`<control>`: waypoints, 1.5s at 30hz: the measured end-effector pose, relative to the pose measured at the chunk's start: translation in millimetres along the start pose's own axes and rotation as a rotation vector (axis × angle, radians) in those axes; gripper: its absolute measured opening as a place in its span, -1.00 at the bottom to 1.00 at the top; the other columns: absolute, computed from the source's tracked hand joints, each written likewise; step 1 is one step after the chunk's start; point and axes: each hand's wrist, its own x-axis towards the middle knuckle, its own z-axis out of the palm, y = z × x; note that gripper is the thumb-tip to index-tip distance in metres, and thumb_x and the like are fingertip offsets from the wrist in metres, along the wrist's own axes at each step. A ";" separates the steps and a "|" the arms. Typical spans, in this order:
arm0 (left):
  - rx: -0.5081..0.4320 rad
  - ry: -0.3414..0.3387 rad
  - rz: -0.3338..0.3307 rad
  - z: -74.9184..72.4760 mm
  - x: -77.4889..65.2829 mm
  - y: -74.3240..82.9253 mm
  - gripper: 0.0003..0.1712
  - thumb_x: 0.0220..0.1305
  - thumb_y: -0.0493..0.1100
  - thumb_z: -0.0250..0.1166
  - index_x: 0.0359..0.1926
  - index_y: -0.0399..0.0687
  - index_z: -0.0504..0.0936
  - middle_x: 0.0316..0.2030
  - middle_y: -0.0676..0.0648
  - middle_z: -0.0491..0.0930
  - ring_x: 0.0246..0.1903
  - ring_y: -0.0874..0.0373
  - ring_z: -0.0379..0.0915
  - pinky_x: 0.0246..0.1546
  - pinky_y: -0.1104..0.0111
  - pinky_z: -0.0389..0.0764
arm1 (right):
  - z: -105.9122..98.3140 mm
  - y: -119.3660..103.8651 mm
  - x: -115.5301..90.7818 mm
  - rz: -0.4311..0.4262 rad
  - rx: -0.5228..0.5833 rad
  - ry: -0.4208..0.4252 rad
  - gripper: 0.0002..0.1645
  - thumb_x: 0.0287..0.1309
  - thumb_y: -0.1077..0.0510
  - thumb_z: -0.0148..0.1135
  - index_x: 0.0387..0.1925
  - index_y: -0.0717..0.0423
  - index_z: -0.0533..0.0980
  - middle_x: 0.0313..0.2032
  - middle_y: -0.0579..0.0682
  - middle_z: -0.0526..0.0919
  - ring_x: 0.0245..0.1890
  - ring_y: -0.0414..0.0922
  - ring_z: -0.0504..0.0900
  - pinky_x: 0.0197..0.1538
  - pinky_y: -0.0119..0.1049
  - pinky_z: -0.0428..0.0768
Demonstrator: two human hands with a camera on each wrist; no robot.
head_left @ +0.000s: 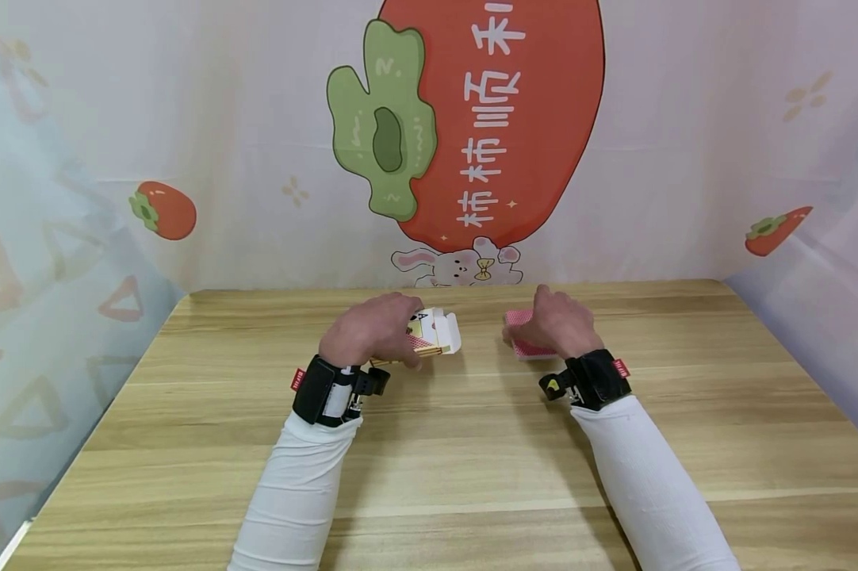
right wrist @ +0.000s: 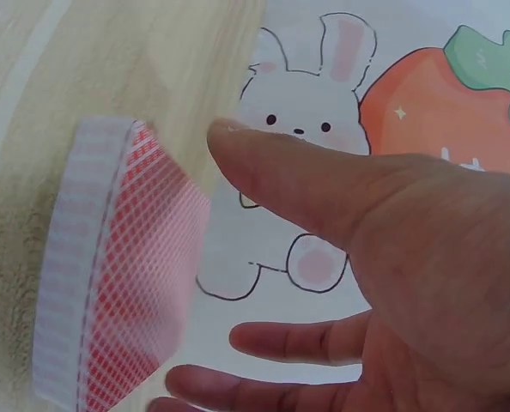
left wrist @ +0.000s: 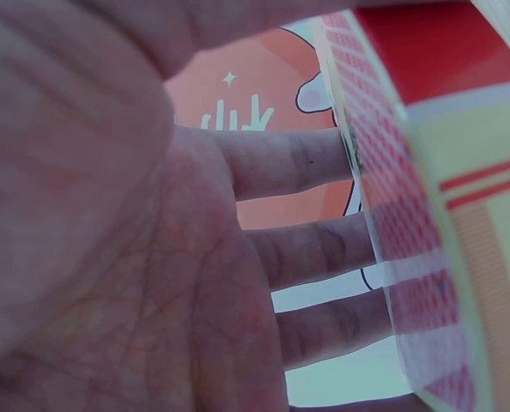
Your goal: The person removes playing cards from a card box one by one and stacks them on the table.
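My left hand [head_left: 372,331] holds a playing card box [head_left: 443,330] at the back middle of the table, thumb on the near side. The box's white flap stands open on its right end, and an ace is printed on its face. In the left wrist view the fingers reach along the box's red-patterned side [left wrist: 392,197]. To the right, my right hand [head_left: 563,321] hovers at a deck of playing cards [head_left: 520,318] with red backs. The right wrist view shows the deck [right wrist: 143,283] squared on the table, thumb and fingers spread apart beside it.
A wood-grain table [head_left: 465,476] extends under both arms. Behind it hangs a white cloth backdrop [head_left: 258,95] with a large persimmon and a rabbit printed on it. Black camera straps [head_left: 600,379] circle both wrists over white sleeves.
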 end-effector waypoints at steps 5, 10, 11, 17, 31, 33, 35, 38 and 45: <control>0.002 0.000 -0.002 0.1 0.0 0.4 -0.15 -0.04 -0.11 0.62 0.29 -0.14 0.47 -0.06 -0.06 0.54 -0.11 0.01 0.45 -0.15 0.21 0.51 | -4.6 -2.1 -2.7 -0.069 0.070 0.063 -0.14 0.15 -0.22 0.40 0.19 0.35 0.38 -0.02 0.30 0.60 -0.13 0.17 0.56 -0.13 0.01 0.59; 0.007 0.000 -0.003 0.1 0.0 1.2 -0.14 -0.04 -0.11 0.62 0.29 -0.14 0.47 -0.04 -0.06 0.54 -0.10 0.01 0.45 -0.13 0.21 0.51 | -8.8 -6.6 -4.6 -0.215 0.205 0.182 -0.45 0.18 -0.06 0.42 0.01 0.28 0.54 -0.17 0.19 0.66 -0.23 0.10 0.60 -0.17 -0.07 0.56; 0.007 0.001 -0.003 0.2 0.0 1.4 -0.14 -0.04 -0.11 0.62 0.29 -0.14 0.47 -0.04 -0.06 0.54 -0.10 0.01 0.45 -0.14 0.20 0.51 | -9.3 -8.1 -5.0 -0.255 0.236 0.206 -0.51 0.19 -0.03 0.42 -0.03 0.27 0.56 -0.21 0.16 0.66 -0.25 0.08 0.59 -0.18 -0.08 0.55; 0.005 0.015 0.006 0.1 0.9 2.1 -0.17 -0.05 -0.10 0.63 0.26 -0.14 0.48 -0.09 -0.07 0.54 -0.13 0.01 0.45 -0.19 0.22 0.52 | -14.1 -18.6 -11.9 -0.481 0.416 0.274 -0.74 0.24 0.13 0.41 -0.13 0.21 0.63 -0.29 0.07 0.65 -0.27 0.00 0.58 -0.20 -0.14 0.55; 0.028 0.090 0.033 -0.2 -0.4 3.2 -0.16 -0.07 -0.07 0.64 0.25 -0.11 0.48 -0.07 -0.07 0.52 -0.11 0.01 0.46 -0.19 0.18 0.56 | -10.0 -46.1 -28.0 -0.739 0.543 0.174 -0.87 0.21 0.24 0.42 -0.18 0.10 0.72 -0.24 -0.08 0.69 -0.27 -0.10 0.57 -0.23 -0.17 0.55; 0.029 0.098 0.040 -0.5 -0.2 2.8 -0.16 -0.07 -0.06 0.64 0.24 -0.11 0.48 -0.07 -0.07 0.52 -0.12 0.02 0.46 -0.21 0.18 0.56 | -8.1 -49.2 -29.5 -0.758 0.540 0.157 -0.86 0.19 0.24 0.43 -0.19 0.09 0.73 -0.23 -0.09 0.69 -0.27 -0.09 0.56 -0.24 -0.18 0.54; 0.033 0.107 0.048 -1.0 0.0 2.6 -0.18 -0.07 -0.06 0.64 0.23 -0.10 0.49 -0.08 -0.07 0.52 -0.14 0.02 0.46 -0.22 0.18 0.57 | -6.3 -51.4 -30.3 -0.767 0.532 0.150 -0.86 0.18 0.24 0.44 -0.19 0.09 0.73 -0.22 -0.08 0.69 -0.28 -0.09 0.55 -0.25 -0.18 0.55; 0.040 0.121 0.063 -1.5 0.3 2.5 -0.19 -0.07 -0.07 0.63 0.21 -0.10 0.49 -0.08 -0.08 0.52 -0.15 0.03 0.47 -0.23 0.18 0.57 | -3.6 -53.3 -30.3 -0.760 0.513 0.154 -0.87 0.17 0.22 0.46 -0.21 0.08 0.73 -0.25 -0.08 0.68 -0.31 -0.09 0.55 -0.28 -0.21 0.56; 0.051 0.144 0.101 -1.9 1.4 1.9 -0.19 -0.08 -0.08 0.62 0.22 -0.11 0.49 -0.09 -0.09 0.54 -0.16 0.03 0.48 -0.24 0.20 0.58 | 2.2 -54.9 -27.1 -0.712 0.476 0.140 -0.90 0.16 0.17 0.48 -0.27 0.06 0.73 -0.35 -0.09 0.65 -0.34 -0.09 0.56 -0.32 -0.24 0.57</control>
